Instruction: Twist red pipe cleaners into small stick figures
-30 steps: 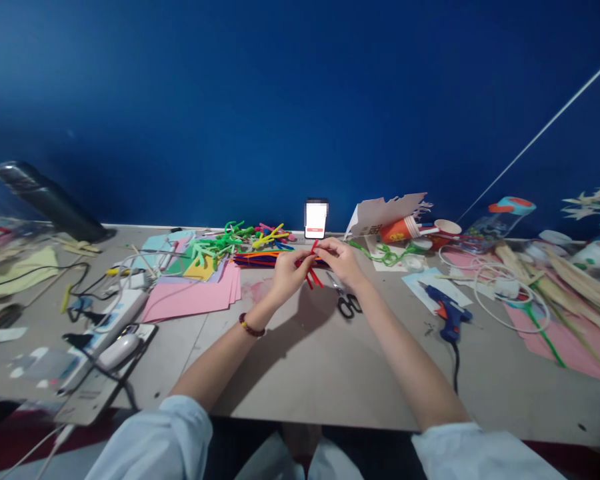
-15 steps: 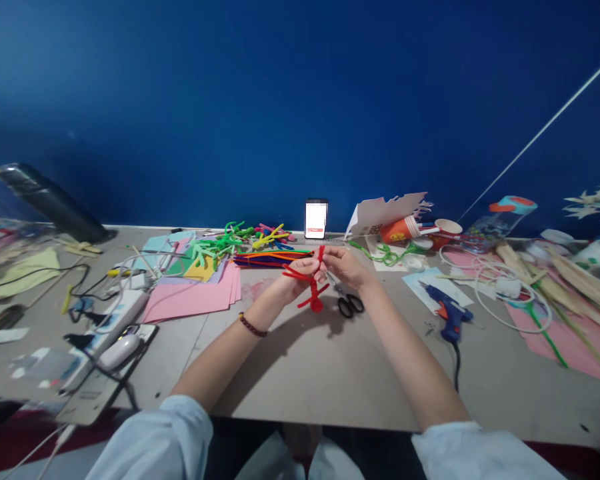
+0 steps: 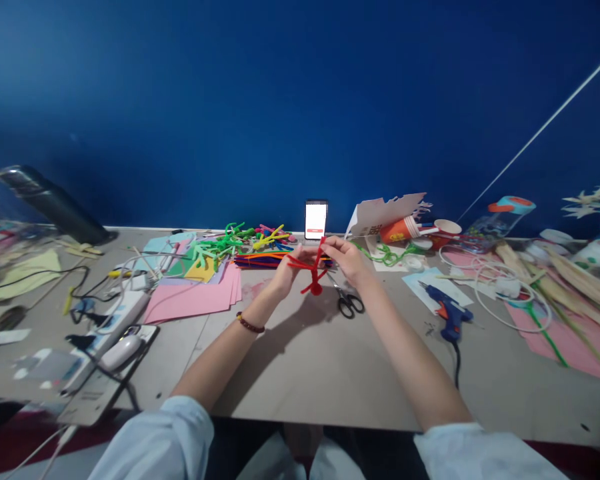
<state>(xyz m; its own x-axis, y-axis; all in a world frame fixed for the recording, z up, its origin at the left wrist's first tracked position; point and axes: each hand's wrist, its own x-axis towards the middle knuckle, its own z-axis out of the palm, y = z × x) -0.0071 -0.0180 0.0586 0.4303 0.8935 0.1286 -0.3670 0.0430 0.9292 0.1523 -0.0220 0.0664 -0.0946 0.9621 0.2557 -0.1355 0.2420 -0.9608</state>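
Note:
A red pipe-cleaner figure hangs above the table between my hands, with a round coil at its lower end and thin arms sticking out sideways. My left hand pinches it from the left, its fingertips partly behind the red stems. My right hand grips the upper red strand between thumb and fingers. Just below my right hand lies a pair of black-handled scissors on the table. Behind my hands rests a bundle of coloured pipe cleaners, partly covered by my left hand.
A lit phone leans against the blue wall. On the left are pink paper sheets, bent green pipe cleaners and a power strip. To the right lie a blue glue gun, paper cups and a white cable.
The red figure has risen slightly and its arms now spread more openly. My left hand has shifted up and left, and my right hand has lifted a little.

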